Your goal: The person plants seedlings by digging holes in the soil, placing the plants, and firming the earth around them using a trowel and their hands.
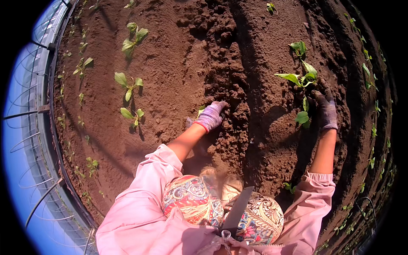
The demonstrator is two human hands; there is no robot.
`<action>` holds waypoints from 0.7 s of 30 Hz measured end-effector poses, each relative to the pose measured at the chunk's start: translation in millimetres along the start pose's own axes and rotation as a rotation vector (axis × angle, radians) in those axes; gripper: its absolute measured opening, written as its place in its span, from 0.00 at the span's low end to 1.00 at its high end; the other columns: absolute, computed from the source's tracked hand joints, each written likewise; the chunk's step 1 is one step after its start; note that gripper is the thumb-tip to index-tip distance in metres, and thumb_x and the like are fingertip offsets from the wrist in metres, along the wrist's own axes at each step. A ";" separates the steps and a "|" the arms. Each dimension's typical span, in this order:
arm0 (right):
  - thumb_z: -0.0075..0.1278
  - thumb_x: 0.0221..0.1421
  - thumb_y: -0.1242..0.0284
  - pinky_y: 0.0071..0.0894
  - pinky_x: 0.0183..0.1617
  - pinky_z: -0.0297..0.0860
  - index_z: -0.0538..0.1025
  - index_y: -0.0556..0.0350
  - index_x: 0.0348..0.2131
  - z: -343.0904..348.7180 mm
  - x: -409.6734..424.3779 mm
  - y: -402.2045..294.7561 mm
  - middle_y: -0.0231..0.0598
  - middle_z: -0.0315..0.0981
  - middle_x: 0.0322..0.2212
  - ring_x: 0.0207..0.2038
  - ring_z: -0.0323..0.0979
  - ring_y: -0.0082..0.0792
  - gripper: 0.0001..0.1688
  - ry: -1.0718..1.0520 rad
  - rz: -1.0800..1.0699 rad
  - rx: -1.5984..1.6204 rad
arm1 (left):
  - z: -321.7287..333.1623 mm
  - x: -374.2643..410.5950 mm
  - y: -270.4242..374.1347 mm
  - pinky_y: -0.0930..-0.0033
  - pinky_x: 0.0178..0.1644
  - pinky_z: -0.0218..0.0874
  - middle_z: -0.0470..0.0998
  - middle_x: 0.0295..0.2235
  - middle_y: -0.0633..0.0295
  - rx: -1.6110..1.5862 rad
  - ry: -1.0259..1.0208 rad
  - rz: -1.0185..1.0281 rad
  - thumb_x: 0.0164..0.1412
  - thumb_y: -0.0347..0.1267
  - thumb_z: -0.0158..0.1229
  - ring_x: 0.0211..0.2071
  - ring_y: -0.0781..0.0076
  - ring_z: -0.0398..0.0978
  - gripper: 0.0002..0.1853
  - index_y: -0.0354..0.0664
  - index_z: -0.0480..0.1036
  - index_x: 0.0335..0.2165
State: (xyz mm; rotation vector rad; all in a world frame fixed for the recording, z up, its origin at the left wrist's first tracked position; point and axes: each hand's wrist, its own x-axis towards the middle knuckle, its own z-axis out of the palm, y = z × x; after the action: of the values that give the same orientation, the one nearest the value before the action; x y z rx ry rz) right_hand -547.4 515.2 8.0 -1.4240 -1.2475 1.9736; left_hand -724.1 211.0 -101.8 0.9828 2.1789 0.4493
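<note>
Both of my hands wear knitted gloves stained with soil. My left hand (212,115) rests on the loose clods near the middle, its fingertips partly hidden against the soil; a green leaf (201,110) shows beside its wrist. On the right, my right hand (325,110) is at the soil beside a leafy seedling (307,76), its fingers just below the leaves. Rounder leaves (302,118) lie to the left of that hand. Whether either hand grips anything cannot be made out.
Seedlings (129,84) stand in a row left of my arms, with smaller rows farther out. A furrow of clods (228,63) runs up the middle. A metal frame with hoops (44,108) borders the soil at left. My patterned knees (193,200) are below.
</note>
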 end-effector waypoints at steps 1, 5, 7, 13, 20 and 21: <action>0.47 0.45 0.81 0.31 0.36 0.71 0.53 0.51 0.52 -0.5 -0.4 -2.0 0.42 0.67 0.37 0.36 0.69 0.36 0.36 -0.018 -0.007 0.006 | -7.3 4.3 3.9 0.65 0.48 0.59 0.68 0.42 0.46 -0.060 -0.059 -0.103 0.42 0.22 0.52 0.44 0.53 0.67 0.27 0.39 0.62 0.46; 0.47 0.45 0.80 0.28 0.38 0.70 0.50 0.53 0.54 10.0 -11.1 -9.1 0.41 0.65 0.38 0.34 0.68 0.34 0.38 -0.027 0.041 -0.025 | -33.9 12.6 18.2 0.64 0.44 0.61 0.71 0.37 0.43 -0.288 0.110 -0.161 0.43 0.25 0.51 0.41 0.52 0.69 0.25 0.35 0.63 0.44; 0.48 0.44 0.80 0.26 0.37 0.69 0.51 0.54 0.54 13.6 -13.5 -8.9 0.41 0.64 0.38 0.34 0.68 0.33 0.38 -0.001 -0.004 -0.048 | -49.4 23.2 33.4 0.64 0.43 0.61 0.71 0.36 0.43 -0.177 0.259 -0.034 0.42 0.26 0.53 0.40 0.52 0.69 0.25 0.35 0.64 0.44; 0.47 0.45 0.80 0.23 0.35 0.69 0.54 0.60 0.52 7.4 -7.9 -4.4 0.42 0.65 0.38 0.33 0.68 0.30 0.34 -0.021 -0.036 -0.089 | -104.2 63.0 136.9 0.63 0.43 0.61 0.71 0.37 0.48 0.053 0.203 0.167 0.40 0.29 0.56 0.40 0.53 0.69 0.29 0.37 0.62 0.45; 0.48 0.47 0.73 0.27 0.33 0.69 0.56 0.61 0.50 -3.9 -20.3 -12.5 0.42 0.65 0.39 0.34 0.68 0.30 0.32 -0.003 -0.095 -0.172 | -116.4 84.4 175.8 0.61 0.47 0.60 0.66 0.43 0.43 0.040 0.028 0.506 0.41 0.28 0.56 0.44 0.50 0.66 0.38 0.42 0.52 0.53; 0.49 0.47 0.72 0.27 0.32 0.69 0.60 0.61 0.48 -11.0 -16.5 -11.8 0.41 0.67 0.36 0.32 0.68 0.30 0.28 -0.020 -0.111 -0.300 | -119.3 86.6 175.2 0.61 0.47 0.60 0.66 0.43 0.44 0.041 0.016 0.461 0.41 0.28 0.56 0.44 0.50 0.66 0.38 0.42 0.52 0.52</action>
State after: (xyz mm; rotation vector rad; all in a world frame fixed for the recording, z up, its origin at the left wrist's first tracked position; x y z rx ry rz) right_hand -532.9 513.8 25.9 -1.4354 -1.6502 1.7869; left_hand -759.7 387.6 39.5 1.5156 1.9726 0.6258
